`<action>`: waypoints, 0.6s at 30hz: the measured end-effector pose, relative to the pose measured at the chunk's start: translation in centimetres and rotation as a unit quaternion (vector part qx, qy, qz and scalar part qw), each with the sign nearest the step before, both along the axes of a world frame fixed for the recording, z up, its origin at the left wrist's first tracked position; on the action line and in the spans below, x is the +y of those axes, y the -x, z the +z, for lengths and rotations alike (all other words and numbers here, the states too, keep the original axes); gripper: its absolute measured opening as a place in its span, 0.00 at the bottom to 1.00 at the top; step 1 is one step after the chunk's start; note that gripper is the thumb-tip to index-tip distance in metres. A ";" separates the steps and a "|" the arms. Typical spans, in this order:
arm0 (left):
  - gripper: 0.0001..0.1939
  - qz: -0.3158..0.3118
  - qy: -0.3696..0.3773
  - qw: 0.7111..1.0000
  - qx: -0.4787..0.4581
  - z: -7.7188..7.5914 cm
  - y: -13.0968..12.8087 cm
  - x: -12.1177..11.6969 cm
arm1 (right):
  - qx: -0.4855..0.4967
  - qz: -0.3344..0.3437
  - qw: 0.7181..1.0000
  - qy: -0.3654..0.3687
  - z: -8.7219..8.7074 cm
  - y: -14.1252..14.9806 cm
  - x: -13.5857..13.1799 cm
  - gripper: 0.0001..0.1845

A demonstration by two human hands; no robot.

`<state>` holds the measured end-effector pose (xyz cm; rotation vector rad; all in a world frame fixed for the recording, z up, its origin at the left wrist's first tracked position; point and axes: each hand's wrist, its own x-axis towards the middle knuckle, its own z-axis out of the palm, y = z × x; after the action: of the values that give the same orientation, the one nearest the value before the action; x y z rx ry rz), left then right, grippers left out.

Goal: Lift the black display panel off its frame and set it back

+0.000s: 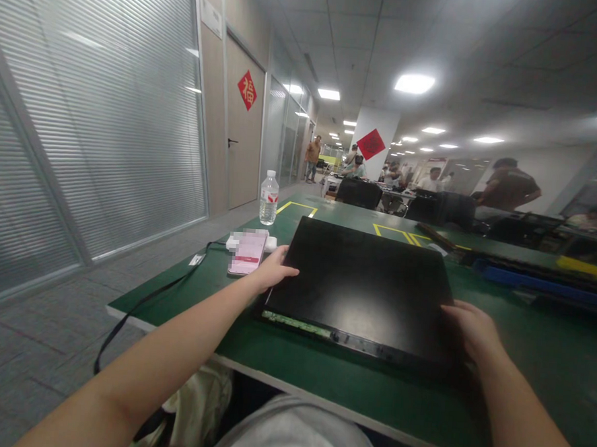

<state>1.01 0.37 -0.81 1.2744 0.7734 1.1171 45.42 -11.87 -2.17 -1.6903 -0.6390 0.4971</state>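
A black flat display panel point(366, 275) lies in front of me over the green table, its near edge showing a strip of green circuit board point(297, 323). My left hand point(274, 270) grips the panel's left edge, thumb on the top face. On the opposite side, my right hand point(474, 332) is closed around the right edge, its lower fingers hidden beneath. Whether the panel rests fully on the table or is slightly raised, I cannot tell.
Left of the panel, a phone point(246, 255) leans by a white object on the green table point(182, 304). Behind stands a water bottle point(268, 200). A black strap point(147, 298) hangs off the left edge. Blue and yellow items, including a blue strip point(528, 279), lie right. People are in the background.
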 end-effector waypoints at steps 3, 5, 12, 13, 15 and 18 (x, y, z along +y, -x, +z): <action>0.34 0.000 0.005 1.000 0.000 0.3 0.0 -0.4 | 0.022 0.006 1.000 0.007 0.4 0.5 -0.2 0.16; 0.34 -0.004 0.005 1.000 0.002 0.5 0.0 -0.7 | 0.026 0.004 1.000 0.011 0.6 0.8 -0.4 0.15; 0.35 -0.003 0.008 1.000 0.006 0.7 0.1 -0.7 | 0.015 -0.016 1.000 0.001 0.5 0.7 -0.2 0.17; 0.35 -0.004 0.010 1.000 0.009 0.7 0.1 -0.6 | 0.016 -0.015 1.000 0.001 0.4 0.5 -0.2 0.17; 0.34 -0.006 0.015 1.000 0.015 0.7 0.2 -0.5 | 0.021 -0.010 1.000 0.004 0.3 0.3 -0.1 0.17; 0.35 -0.014 0.016 1.000 0.011 0.8 0.2 -0.6 | 0.020 -0.007 1.000 0.012 0.2 0.1 0.0 0.17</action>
<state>0.79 -0.19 -0.02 1.2695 0.7854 1.0660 45.36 -11.84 -2.00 -1.7024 -0.5936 0.5279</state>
